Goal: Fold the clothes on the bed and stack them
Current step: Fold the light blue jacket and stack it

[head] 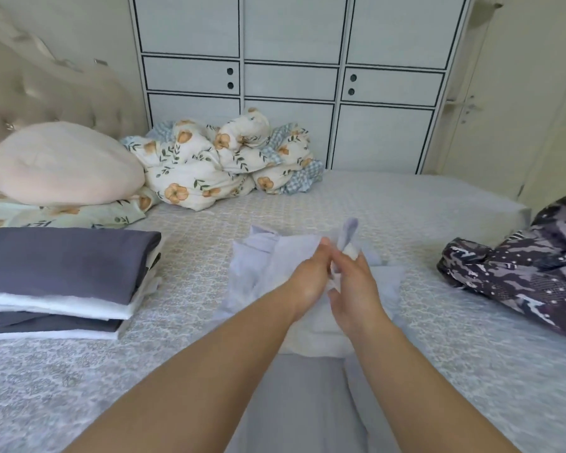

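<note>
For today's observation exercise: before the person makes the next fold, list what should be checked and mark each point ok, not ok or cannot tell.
1. Both hands on the pale garment: left hand and right hand pinch it. Ok.
2. Garment lies flat: bunched. Not ok.
3. Bare bed around it: ok.
4. Stack at left tidy: ok.
5. Patterned garment at right folded: not ok.
6. Which part is pinched: cannot tell.

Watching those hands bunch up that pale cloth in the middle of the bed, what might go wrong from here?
Both hands, left hand and right hand, pinch only a small part of the pale garment, so the rest may crumple and fold unevenly. The folded stack sits near the bed's left edge with uneven layers; adding to it carelessly might tip it. The patterned dark garment hangs toward the right edge and could slide off.
</note>
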